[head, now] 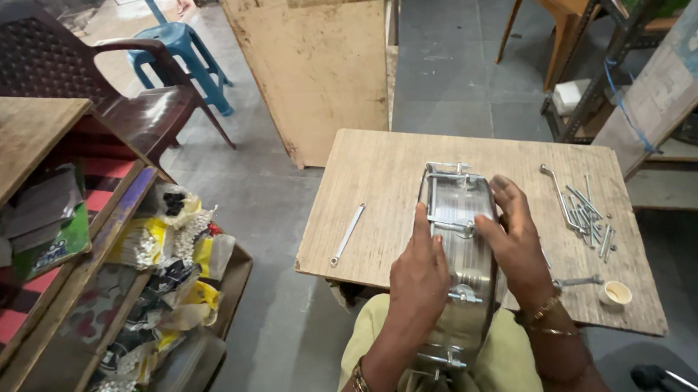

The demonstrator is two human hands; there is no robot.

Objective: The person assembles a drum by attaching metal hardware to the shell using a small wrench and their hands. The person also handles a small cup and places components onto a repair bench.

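Shiny metal makes up the drum shell, a round steel hoop with tension rods and lugs along its side, standing on its edge with its far rim on the wooden board table and its near part resting on the person's lap. Both hands clasp it. The left hand lies on the shell's left flank, fingers loosely curled and the forefinger stretched up along the metal. The right hand wraps the right flank, fingers spread and bent over the rim, the thumb pointing in toward a lug; it seems to press rather than pinch, though the palm side is hidden. Gold bangles sit on both wrists. To the left of the shell, well apart, a slim spanner lies flat on the table. To the right of the shell lies a loose heap of long metal rods, and nearer the person, close to the right wrist, a small white cup stands by the table's edge. Far left of the shell, off the table, an open shelf holds bags of small hardware.
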